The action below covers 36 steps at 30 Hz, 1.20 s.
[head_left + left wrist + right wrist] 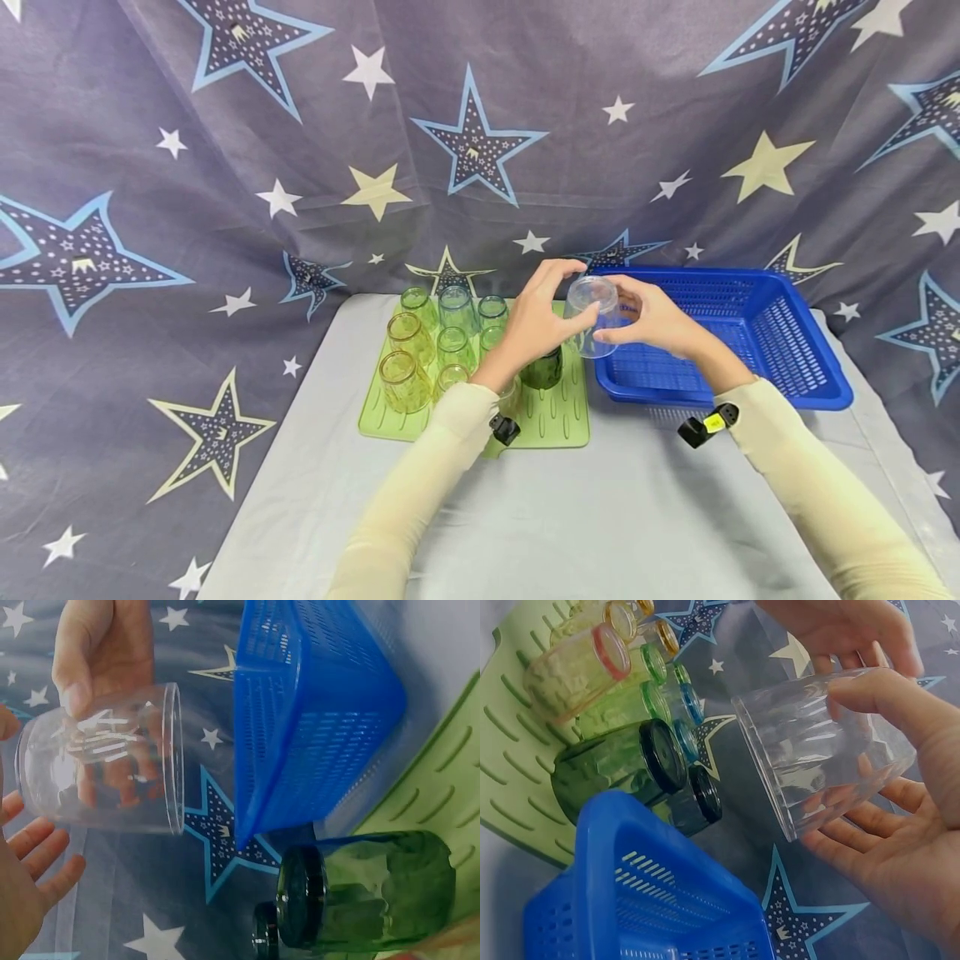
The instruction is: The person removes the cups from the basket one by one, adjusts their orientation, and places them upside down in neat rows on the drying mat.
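Observation:
A clear glass is held upside down, rim lowest, above the gap between the green mat and the blue basket. My right hand grips it from the right, thumb on the near side and fingers behind. On the other side is my left hand. In the left wrist view, the left hand's fingers are spread and fairly straight beside the clear glass. Below the left hand, a dark green-looking glass stands inverted on the mat.
A green drying mat carries several upturned tinted glasses, among them an amber one and a blue one. The blue basket stands to the right on the pale tabletop. A star-patterned cloth hangs behind.

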Each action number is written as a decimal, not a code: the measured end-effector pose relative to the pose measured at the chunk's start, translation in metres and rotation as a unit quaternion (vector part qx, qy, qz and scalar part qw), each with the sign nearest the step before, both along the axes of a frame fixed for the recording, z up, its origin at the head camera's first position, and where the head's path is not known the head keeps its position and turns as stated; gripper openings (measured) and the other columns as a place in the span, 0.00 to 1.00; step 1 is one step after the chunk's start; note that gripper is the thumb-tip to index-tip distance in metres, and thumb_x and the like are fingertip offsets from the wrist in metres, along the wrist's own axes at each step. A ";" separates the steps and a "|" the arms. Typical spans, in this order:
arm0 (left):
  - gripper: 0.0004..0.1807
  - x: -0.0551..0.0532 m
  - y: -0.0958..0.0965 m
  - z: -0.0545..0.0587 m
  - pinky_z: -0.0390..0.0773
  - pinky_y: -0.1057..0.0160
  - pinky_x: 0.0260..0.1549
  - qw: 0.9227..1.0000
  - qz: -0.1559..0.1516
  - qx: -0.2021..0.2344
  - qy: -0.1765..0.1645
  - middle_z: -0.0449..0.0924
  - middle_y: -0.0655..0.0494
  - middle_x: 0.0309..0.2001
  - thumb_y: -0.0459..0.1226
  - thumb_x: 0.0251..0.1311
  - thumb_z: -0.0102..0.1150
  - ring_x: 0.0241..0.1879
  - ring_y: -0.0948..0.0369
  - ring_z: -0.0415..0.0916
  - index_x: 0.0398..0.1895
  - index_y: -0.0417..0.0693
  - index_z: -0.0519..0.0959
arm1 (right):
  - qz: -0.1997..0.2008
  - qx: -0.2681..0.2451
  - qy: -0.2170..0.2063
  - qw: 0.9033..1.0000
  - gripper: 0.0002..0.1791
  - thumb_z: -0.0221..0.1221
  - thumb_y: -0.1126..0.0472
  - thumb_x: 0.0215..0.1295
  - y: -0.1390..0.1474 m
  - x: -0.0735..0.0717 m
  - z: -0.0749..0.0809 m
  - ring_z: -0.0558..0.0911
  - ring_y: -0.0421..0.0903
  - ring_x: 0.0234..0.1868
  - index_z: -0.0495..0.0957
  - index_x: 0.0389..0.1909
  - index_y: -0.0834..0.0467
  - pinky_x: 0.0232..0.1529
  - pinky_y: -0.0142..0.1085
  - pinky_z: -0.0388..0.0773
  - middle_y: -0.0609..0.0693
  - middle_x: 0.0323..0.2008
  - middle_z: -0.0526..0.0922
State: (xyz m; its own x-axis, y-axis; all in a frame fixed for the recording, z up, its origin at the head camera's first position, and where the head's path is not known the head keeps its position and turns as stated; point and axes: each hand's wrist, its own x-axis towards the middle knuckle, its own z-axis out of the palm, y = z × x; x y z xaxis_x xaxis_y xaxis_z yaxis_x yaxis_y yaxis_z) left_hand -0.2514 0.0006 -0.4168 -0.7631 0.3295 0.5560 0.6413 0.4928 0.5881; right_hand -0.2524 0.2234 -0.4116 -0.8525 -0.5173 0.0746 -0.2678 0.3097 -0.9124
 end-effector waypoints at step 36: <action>0.17 0.000 0.018 0.003 0.78 0.69 0.40 0.999 0.032 -0.007 -0.022 0.79 0.56 0.46 0.47 0.56 0.69 0.41 0.62 0.77 0.46 0.52 0.83 | 0.022 -0.020 -0.007 1.000 0.46 0.71 0.70 0.55 -0.020 0.001 -0.006 0.79 0.37 0.58 0.62 0.75 0.61 0.59 0.34 0.79 0.60 0.66 0.74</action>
State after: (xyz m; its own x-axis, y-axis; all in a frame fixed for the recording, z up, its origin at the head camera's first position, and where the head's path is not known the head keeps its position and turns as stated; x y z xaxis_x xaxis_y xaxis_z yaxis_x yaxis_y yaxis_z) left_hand -0.2517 0.0185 -0.4143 -0.8065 0.2860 0.5174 0.5817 0.5399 0.6084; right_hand -0.2515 0.2034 -0.4176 -0.8299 -0.5515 0.0843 -0.2678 0.2613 -0.9274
